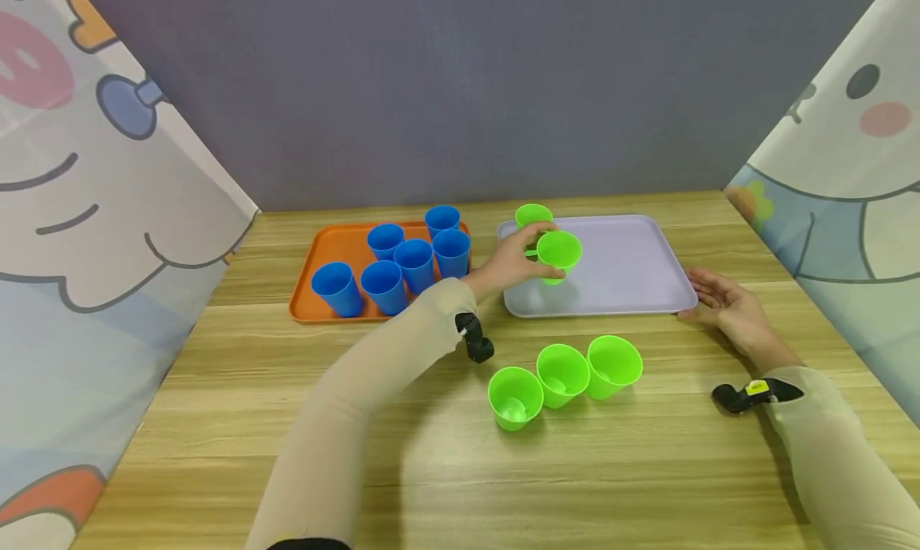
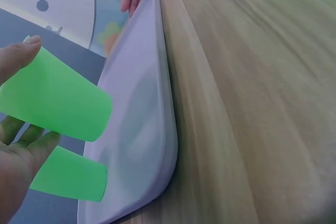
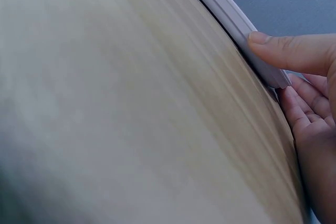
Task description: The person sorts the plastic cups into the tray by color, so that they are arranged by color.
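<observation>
My left hand [image 1: 513, 261] holds a bright green cup [image 1: 559, 251] between thumb and fingers, over the left part of a pale lilac tray [image 1: 618, 271]. In the left wrist view this cup [image 2: 63, 98] is tilted, its base toward the tray. A second green cup [image 1: 533, 213] stands at the tray's back left corner, partly hidden behind the hand. My right hand [image 1: 726, 306] is at the tray's front right corner. In the right wrist view its thumb [image 3: 262, 39] presses the tray's rim, with the other fingers around the corner, holding it.
Three green cups [image 1: 563, 374] stand close together on the wooden table [image 1: 611, 478] in front of the tray. On the left, an orange tray [image 1: 305, 294] bears several blue cups [image 1: 413, 264]. A grey wall [image 1: 474, 95] rises behind the table, with cartoon-printed panels at both sides.
</observation>
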Demonstrator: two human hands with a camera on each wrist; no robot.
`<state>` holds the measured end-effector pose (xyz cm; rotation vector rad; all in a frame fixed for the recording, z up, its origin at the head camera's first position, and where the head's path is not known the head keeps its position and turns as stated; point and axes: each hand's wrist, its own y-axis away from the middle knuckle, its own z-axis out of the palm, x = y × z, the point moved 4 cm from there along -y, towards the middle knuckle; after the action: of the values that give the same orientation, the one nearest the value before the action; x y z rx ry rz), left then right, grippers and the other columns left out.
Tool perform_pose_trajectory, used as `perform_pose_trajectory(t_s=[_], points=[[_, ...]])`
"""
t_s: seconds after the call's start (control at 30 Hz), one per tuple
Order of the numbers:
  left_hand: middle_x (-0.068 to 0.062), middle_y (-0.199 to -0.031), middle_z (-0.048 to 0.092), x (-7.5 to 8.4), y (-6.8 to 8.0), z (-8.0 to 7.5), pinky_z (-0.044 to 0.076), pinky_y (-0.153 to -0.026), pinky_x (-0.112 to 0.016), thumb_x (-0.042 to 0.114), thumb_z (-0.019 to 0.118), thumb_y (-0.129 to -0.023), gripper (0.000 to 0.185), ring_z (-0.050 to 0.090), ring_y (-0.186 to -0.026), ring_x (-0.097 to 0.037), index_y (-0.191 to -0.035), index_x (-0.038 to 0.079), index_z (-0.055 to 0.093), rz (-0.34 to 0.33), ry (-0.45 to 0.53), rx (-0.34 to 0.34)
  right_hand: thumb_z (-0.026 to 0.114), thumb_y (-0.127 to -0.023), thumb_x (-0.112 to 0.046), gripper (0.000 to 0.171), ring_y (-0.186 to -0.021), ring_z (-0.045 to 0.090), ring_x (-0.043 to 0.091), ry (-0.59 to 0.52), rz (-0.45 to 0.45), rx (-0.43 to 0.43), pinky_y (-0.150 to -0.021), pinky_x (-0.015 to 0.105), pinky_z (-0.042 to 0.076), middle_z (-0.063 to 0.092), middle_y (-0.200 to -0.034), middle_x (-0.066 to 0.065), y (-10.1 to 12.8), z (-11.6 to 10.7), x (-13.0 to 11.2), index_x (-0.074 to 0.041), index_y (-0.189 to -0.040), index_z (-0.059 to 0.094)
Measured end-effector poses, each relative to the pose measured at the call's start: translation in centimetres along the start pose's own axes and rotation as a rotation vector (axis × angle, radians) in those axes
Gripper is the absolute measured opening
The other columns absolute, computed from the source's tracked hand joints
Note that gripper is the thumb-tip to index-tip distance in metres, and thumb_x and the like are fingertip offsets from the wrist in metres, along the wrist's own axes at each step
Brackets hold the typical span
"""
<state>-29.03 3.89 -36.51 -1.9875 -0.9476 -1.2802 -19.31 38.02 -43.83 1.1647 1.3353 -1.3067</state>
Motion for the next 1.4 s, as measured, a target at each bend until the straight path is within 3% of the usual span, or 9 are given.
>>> perform_pose_trajectory(t_s=[0.37,0.8,1.07,1.4], points=[[-0.004,-0.147,0.049,-0.1,-1.6,0.3,0.043,-0.105,-0.029,0.018,0.085,-0.081,0.078,0.048,-0.133,-0.022,-0.147,0.015,0.045,-0.025,-0.09,-0.003,0.067,-0.078,0.026,0.08,-0.107,0.059,-0.006,0.008,0.008,0.002,-0.089,0.007,0.045,0.06,-0.122,-0.015,0.0,0.1,0.0,0.011,-0.149,0.032],[-0.008,-0.144,0.051,-0.5,-2.7,1.2,0.043,-0.105,-0.029,0.013,0.084,-0.081,0.077,0.05,-0.131,-0.024,-0.147,0.009,0.045,0.019,-0.08,-0.001,0.067,-0.078,0.026,0.08,-0.107,0.06,-0.005,0.006,0.0,0.005,-0.089,0.007,0.045,0.061,-0.121,-0.014,-0.1,0.0,0.1,0.012,-0.148,0.032],[-0.007,-0.148,0.049,-0.7,-3.1,1.8,0.039,-0.105,-0.023,0.018,0.084,-0.083,0.077,0.048,-0.132,-0.02,-0.148,0.009,0.045,-0.011,-0.155,-0.028,0.066,-0.079,0.026,0.078,-0.106,0.059,-0.006,0.013,-0.004,0.006,-0.089,0.007,0.045,0.061,-0.121,-0.015,-0.1,0.0,0.2,0.012,-0.148,0.033],[-0.009,-0.151,0.046,-0.8,-3.6,2.2,0.041,-0.105,-0.029,0.022,0.078,-0.088,0.075,0.045,-0.135,-0.026,-0.152,0.009,0.04,-0.068,-0.188,-0.017,0.071,-0.08,0.019,0.076,-0.106,0.06,-0.006,0.031,0.013,0.003,-0.088,0.007,0.045,0.06,-0.121,-0.016,-0.1,0.0,0.0,0.007,-0.148,0.038]])
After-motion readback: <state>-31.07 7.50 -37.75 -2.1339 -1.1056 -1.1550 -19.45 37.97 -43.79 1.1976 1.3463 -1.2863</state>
